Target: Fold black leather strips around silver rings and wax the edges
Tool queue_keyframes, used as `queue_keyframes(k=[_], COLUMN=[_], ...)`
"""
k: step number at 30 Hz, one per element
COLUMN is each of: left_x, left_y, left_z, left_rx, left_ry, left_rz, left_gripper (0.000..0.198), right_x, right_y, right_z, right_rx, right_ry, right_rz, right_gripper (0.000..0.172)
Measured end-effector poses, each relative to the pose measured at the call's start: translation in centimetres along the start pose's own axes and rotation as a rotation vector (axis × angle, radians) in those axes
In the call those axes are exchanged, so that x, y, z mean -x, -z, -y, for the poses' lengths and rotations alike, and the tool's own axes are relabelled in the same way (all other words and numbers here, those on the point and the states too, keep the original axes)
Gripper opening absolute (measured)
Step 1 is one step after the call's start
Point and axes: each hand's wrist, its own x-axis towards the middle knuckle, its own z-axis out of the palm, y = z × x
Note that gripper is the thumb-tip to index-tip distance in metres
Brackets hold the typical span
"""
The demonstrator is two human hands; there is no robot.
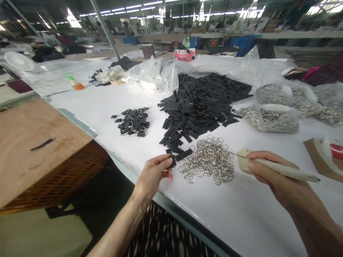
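My left hand (pixel 157 169) is closed, pinching a small black fabric strip (pixel 173 161) between thumb and fingers. Just past it, another black strip (pixel 184 154) lies beside a heap of silver metal D-rings (pixel 211 159). My right hand (pixel 268 171) is wrapped round a thin-tipped tool (pixel 286 170) with a long off-white handle. Its fine metal tip reaches toward the right side of the rings; whether it touches one I cannot tell. Under the tip side sits a cream-coloured block (pixel 243 161), partly behind my fingers. Black tabs with rings (pixel 134 122) form a small pile at the left.
A large heap of black strips (pixel 200 103) covers the table's middle. Clear bags of metal rings (pixel 276 117) stand at the right, above a cardboard box (pixel 321 159). A wooden board (pixel 40 142) over an orange crate (pixel 59 185) adjoins the left table edge.
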Motion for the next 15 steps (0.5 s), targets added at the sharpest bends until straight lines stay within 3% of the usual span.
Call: queue_keyframes(k=[6,8,12,15], left_x=[-5.2,-6.4,-6.1,-4.7], left_y=[6.0,6.7,4.9,2.1], left_z=[-6.3,-7.4,-5.5,-2.3], left_rx=[0.236,0.276,0.138,-0.397], left_ry=[-0.312,-0.371,-0.373,-0.396], left_rz=[-0.474,-0.541,-0.433,-0.211], left_gripper=[0.014,0.018,0.02,0.008], right_x=[-0.1,-0.1,0.0,0.3], right_y=[-0.6,-0.9,-1.3,-1.5], right_z=[0.4,0.7,0.9,0.8], right_rx=[-0.229,-0.304,-0.23,-0.07], right_ry=[0.035,0.054,0.115,0.156], right_rz=[0.019,-0.018,-0.153,-0.205], right_gripper=[0.033,0.03,0.022,0.016])
